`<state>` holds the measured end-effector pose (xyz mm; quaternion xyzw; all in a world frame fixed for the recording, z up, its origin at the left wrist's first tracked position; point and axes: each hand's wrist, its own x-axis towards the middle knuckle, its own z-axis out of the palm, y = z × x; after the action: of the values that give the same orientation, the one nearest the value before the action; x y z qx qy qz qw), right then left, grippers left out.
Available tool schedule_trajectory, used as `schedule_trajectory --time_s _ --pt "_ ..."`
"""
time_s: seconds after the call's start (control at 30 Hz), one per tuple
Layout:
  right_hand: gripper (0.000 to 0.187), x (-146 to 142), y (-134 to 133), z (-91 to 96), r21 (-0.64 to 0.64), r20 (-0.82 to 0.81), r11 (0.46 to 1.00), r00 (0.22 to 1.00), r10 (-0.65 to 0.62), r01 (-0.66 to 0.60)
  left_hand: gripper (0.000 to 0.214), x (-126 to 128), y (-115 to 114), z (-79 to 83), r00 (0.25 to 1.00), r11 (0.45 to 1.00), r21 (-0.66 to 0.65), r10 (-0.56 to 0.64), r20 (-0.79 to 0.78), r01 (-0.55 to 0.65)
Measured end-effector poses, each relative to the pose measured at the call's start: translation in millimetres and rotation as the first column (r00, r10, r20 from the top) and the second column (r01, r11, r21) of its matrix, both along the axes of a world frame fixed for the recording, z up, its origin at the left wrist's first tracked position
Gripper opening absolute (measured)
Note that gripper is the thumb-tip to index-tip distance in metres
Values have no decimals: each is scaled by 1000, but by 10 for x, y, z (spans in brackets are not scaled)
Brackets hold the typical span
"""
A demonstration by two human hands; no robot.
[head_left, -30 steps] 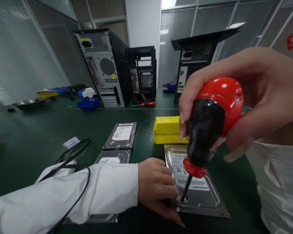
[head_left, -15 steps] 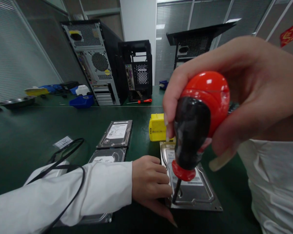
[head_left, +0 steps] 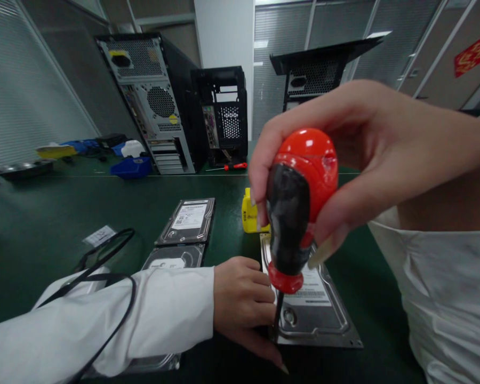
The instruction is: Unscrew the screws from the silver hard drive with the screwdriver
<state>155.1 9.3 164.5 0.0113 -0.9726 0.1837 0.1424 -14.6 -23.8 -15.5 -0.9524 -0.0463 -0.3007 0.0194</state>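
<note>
My right hand (head_left: 368,149) grips the red and black handle of a screwdriver (head_left: 294,213) held upright, close to the camera. Its tip rests at the near left corner of a silver hard drive (head_left: 320,314) lying flat on the green table (head_left: 44,213). My left hand (head_left: 244,304), in a white sleeve, is curled against that drive's left edge, fingers pressed on the corner beside the screwdriver shaft.
Two more hard drives (head_left: 188,216) (head_left: 174,258) lie to the left. A yellow box (head_left: 252,216) sits behind the drive. A black cable (head_left: 104,256) loops over my left sleeve. Computer towers (head_left: 156,101) (head_left: 224,114), blue bins (head_left: 130,168) and another screwdriver (head_left: 234,166) stand at the back.
The view shifted slightly to the right, so everything drifted left. My right hand moved left and a little down with the screwdriver; the tip stays at the drive's corner. My left hand holds still.
</note>
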Motion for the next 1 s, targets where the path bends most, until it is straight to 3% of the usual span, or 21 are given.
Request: schedule_trajectory --time_s 0.2,0.57,0.77,1.0 --pt "42 0 -22 -5 8 -4 1000 1000 -11 11 46 10 -11 -8 1000 1000 -25 -4 -6 4" --pt "48 -7 3 -2 14 -9 1000 1000 -5 6 48 59 -33 19 999 1000 -30 0 44 1" --pt "42 18 -6 11 -6 4 1000 1000 -23 23 40 24 -20 -44 1000 1000 -30 -6 27 7" --pt "63 15 -23 -9 2 3 997 997 -72 72 38 8 -16 -38 1000 999 -44 -7 20 8"
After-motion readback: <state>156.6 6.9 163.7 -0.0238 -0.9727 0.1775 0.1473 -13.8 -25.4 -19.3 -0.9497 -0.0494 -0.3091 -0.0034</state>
